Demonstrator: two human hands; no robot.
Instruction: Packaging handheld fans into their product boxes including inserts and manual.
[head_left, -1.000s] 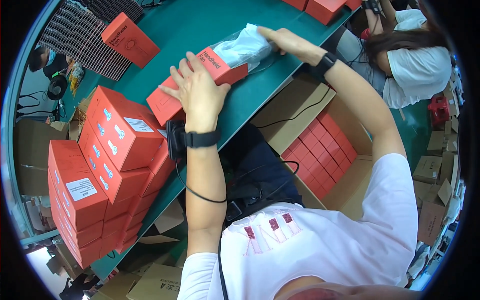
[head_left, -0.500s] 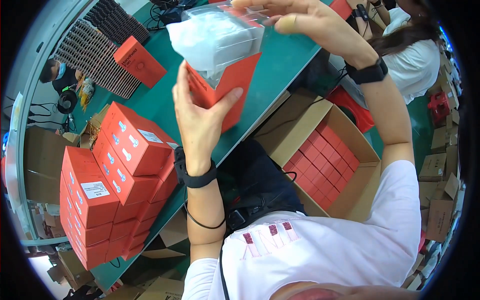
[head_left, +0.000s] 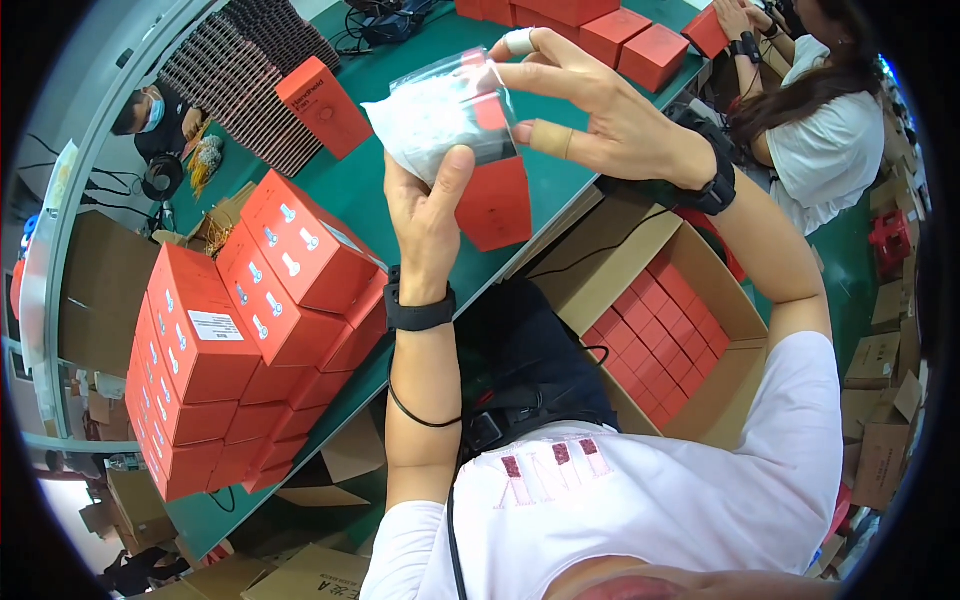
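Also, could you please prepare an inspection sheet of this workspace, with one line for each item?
Surface: green tabletop, set at a slant in the view.
Job's things: white bundle in clear plastic, at the upper end of a red box.
Clutter: stacked cartons at left; upright carton beside a striped stack.
Hands: left hand holds the red box with the bundle; right hand has fingers at the plastic, grip unclear.
Cables: black cord at the left forearm; dark cables at the far side.
Surroundings: open brown box of red packages; co-worker at right.
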